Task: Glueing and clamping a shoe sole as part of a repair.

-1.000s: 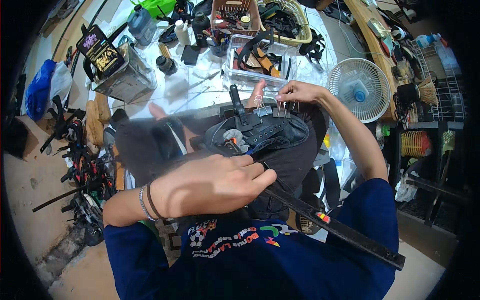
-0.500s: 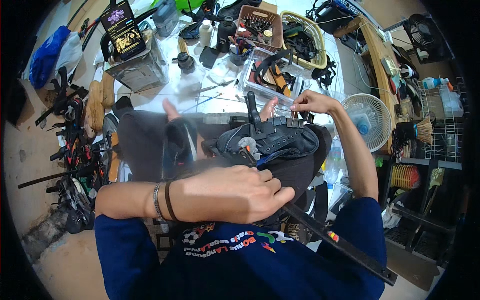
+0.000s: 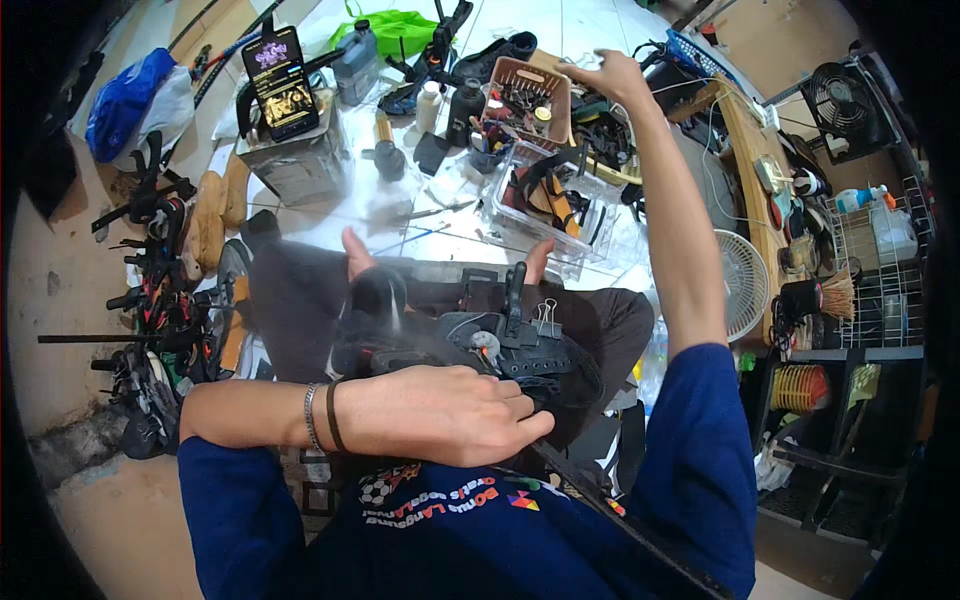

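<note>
My left hand (image 3: 470, 420) is wrapped round a long black bar (image 3: 585, 485) that slants down across my shirt to the lower right. Just beyond it, a black shoe (image 3: 555, 365) lies in my lap, with a dark clamp (image 3: 515, 305) upright on it and a binder clip (image 3: 545, 318) with raised wire handles alongside. My right hand (image 3: 610, 75) is stretched far forward, fingers apart, over the area beside the brown basket (image 3: 525, 78) of small tools. Whether it touches anything there is too small to tell.
A phone (image 3: 280, 85) leans on a metal can (image 3: 290, 165). A clear bin (image 3: 590, 235) of straps, bottles (image 3: 428, 105) and tools crowd the tiles. Piled gear (image 3: 150, 300) lines the left; a wooden shelf (image 3: 750, 135), white fan-like basket (image 3: 740, 285) and wire rack (image 3: 880, 270) line the right.
My right hand has left the clips on the shoe and moved up and forward to the brown basket's area. My left hand still grips the bar. The view has shifted, showing more of the far floor.
</note>
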`<action>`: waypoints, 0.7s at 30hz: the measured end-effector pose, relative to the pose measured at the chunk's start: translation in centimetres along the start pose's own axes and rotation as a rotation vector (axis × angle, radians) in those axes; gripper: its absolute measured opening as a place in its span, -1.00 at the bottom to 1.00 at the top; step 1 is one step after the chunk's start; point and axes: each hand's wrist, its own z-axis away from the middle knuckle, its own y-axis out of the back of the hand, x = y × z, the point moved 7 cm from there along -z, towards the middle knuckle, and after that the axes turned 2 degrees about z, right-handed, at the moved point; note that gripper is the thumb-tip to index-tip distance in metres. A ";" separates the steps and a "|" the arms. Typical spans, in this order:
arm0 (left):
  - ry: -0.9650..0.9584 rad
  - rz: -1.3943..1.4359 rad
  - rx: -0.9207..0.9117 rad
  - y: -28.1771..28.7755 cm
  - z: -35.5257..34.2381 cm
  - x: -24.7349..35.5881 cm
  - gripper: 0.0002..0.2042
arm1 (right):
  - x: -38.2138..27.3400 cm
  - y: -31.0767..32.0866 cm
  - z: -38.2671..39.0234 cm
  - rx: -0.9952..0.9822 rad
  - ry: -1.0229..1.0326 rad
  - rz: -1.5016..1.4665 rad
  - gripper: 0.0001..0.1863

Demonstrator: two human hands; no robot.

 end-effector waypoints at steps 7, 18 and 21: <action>-0.017 -0.007 0.022 -0.3 0.7 0.2 -0.82 | -5.8 -0.2 5.8 -0.077 0.199 -0.324 -0.36; -0.044 -0.057 0.033 -1.5 0.3 0.3 -0.79 | -9.2 -4.1 33.6 -0.950 0.070 -0.515 -0.32; -0.051 -0.092 -0.033 -2.2 0.5 0.9 -0.80 | -8.6 -5.5 34.4 -1.065 0.016 -0.617 -0.30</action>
